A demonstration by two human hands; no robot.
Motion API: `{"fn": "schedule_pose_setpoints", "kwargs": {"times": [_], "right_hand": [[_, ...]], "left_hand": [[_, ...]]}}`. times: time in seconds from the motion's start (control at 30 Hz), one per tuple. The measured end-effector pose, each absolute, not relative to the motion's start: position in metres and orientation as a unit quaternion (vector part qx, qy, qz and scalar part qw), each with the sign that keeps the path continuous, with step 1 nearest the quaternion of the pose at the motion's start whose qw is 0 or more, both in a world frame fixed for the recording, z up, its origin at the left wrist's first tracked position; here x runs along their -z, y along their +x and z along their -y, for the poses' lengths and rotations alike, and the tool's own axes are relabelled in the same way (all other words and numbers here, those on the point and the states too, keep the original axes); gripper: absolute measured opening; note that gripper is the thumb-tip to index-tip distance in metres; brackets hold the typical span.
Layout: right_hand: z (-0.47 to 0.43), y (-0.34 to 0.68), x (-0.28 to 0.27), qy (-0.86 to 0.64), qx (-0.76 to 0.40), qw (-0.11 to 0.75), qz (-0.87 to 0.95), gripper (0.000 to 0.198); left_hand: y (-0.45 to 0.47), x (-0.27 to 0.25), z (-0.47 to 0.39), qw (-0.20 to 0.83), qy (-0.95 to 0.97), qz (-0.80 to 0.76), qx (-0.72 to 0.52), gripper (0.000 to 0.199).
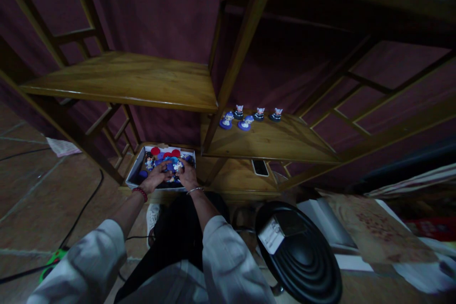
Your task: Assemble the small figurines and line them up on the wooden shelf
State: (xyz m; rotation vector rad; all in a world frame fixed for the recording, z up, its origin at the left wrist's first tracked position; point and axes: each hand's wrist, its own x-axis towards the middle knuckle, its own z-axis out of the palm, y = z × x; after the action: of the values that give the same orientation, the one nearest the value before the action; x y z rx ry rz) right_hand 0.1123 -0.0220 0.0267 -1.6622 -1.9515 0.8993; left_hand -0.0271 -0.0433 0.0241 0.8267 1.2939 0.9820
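Note:
A white shallow box (133, 171) on the bottom shelf holds a jumble of small figurines, purple-blue bases and red round pieces (155, 151). My left hand (156, 176), with a red bead bracelet, reaches into the box with its fingers bent around a blue-purple part. Opposite it, my right hand (187, 175), wearing a thin bangle, has its fingertips closed at a small white-and-blue figurine (177, 166). The figurine sits between both hands, low over the other pieces; its lower part is hard to make out. To the left in the box lies a darker figurine (149, 161).
On the middle shelf (278, 145) stand several figurines, some on purple bases (245, 123), others on black ones (275, 114). A phone (260, 167) lies on the lower shelf. A black round stool (302, 256) bearing a small box (272, 235) is at right. Cables cross the floor at left.

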Motion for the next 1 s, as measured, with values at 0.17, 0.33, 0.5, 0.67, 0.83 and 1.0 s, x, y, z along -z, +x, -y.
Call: {"fn": "schedule_pose_setpoints", "kwargs": {"times": [0.17,0.33,0.5,0.67,0.83,1.0], "right_hand": [[0.0221,0.1117,-0.0285,-0.605,-0.323,0.201,0.699,0.048],[0.0224,0.1114,-0.0290,-0.604,-0.308,0.202,0.707,0.044],[0.0224,0.1118,-0.0283,-0.600,-0.291,0.191,0.720,0.041],[0.0236,0.1103,-0.0280,-0.604,-0.269,0.156,0.734,0.041],[0.0259,0.1076,-0.0272,-0.593,-0.253,0.125,0.754,0.039],[0.0270,0.1072,-0.0258,-0.588,-0.239,0.149,0.758,0.036]], "left_hand": [[-0.0275,-0.0237,0.0442,0.613,0.364,-0.559,-0.423,0.057],[-0.0280,-0.0211,0.0436,0.610,0.372,-0.558,-0.422,0.056],[-0.0270,-0.0241,0.0445,0.601,0.382,-0.572,-0.408,0.055],[-0.0255,-0.0264,0.0451,0.584,0.389,-0.596,-0.391,0.049],[-0.0241,-0.0216,0.0431,0.550,0.385,-0.651,-0.354,0.046],[-0.0245,-0.0182,0.0413,0.523,0.391,-0.677,-0.340,0.040]]}}
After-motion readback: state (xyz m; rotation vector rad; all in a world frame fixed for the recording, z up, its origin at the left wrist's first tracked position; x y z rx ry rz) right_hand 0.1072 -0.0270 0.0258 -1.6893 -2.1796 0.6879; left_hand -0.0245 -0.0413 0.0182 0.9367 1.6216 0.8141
